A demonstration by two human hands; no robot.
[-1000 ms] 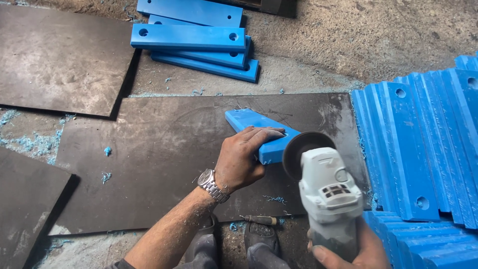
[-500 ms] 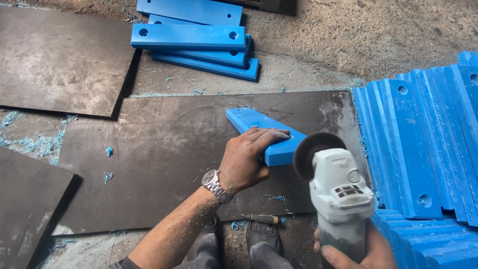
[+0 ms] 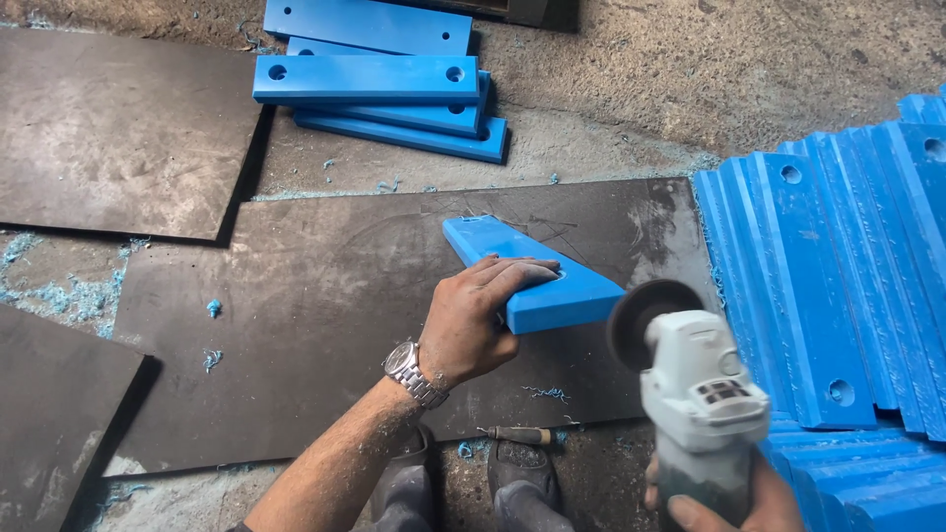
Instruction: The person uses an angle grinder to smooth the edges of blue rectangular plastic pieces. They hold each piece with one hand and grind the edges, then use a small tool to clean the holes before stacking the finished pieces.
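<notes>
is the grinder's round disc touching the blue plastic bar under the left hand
No, the grinder's disc sits just off the blue bar end, a dark gap between them.

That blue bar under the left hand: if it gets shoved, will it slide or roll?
The blue bar looks flat-sided and stiff, so it would probably slide, not roll. The dark sheet under it seems smooth, so it may skid unless the left hand presses down.

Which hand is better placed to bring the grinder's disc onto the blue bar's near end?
Right: the right hand holds the grinder, its disc beside the near end of the bar. The left hand is pinning the bar down.
</notes>
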